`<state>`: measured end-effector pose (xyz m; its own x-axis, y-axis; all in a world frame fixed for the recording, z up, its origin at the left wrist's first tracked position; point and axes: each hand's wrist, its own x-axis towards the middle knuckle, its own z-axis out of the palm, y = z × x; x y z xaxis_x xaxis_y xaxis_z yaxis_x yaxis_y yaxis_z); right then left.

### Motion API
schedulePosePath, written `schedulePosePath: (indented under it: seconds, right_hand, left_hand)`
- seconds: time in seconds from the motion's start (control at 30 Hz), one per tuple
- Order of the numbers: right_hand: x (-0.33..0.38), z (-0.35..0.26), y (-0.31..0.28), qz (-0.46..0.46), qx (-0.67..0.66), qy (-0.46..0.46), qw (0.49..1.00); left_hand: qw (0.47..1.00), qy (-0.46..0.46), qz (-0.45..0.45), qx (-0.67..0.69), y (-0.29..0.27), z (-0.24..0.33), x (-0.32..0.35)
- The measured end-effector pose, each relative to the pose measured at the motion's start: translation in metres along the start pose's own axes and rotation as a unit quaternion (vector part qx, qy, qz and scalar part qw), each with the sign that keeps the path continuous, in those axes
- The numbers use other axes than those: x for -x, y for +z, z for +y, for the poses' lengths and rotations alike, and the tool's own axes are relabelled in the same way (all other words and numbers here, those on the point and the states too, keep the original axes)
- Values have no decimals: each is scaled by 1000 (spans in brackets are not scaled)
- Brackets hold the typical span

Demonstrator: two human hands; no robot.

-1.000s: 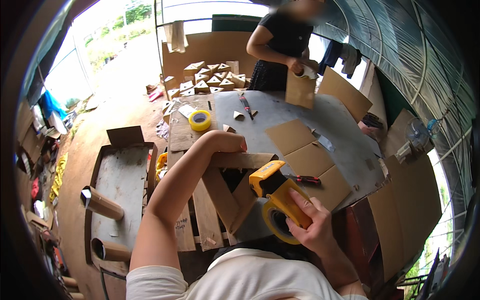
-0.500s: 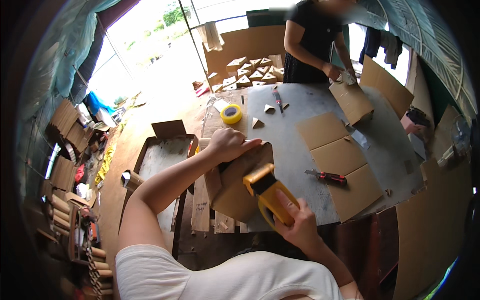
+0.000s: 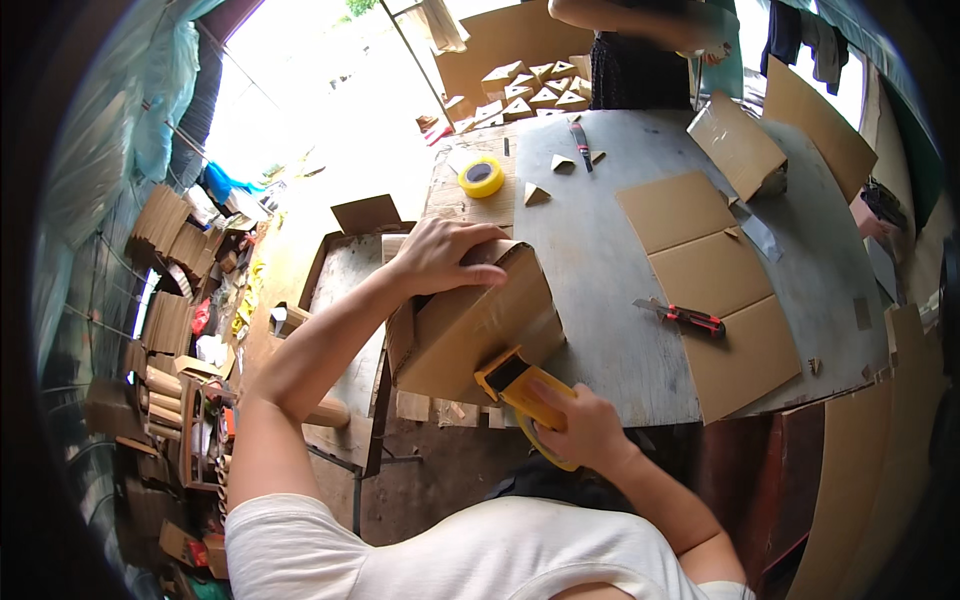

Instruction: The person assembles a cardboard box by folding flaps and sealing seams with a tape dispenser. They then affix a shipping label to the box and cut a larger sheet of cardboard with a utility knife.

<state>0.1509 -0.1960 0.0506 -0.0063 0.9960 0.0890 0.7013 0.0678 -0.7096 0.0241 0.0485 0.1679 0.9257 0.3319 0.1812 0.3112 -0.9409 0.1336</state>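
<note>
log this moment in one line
left hand: on cardboard box; right hand: holding yellow tape dispenser; dispenser: at box's near side; cutter: right of box

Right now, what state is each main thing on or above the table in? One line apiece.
Near box: left hand resting on it.
Tape dispenser: gripped in the right hand, head at that box's edge.
Far box: on the table, untouched.
Cardboard sheet: unfolded, creased.
Near knife: lying on the sheet, blade out.
Far knife: lying on the table.
Tape roll: lying flat.

You wear a plain white shirt; your cardboard box is brown, your tape dispenser yellow and black, the utility knife red and black, the tabletop grey.
</note>
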Motion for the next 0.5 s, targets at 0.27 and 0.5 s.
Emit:
schedulePosePath:
  seconds: [0.27,0.5]
  right_hand:
    - [-59,-70,-40,-199,162,44,965]
    - [-40,4,20,-243,273,12,931]
  left_hand:
    - [984,-114,-122,-58,-8,-5,1]
    - [961,-265,-58,-51,-11,16,-7]
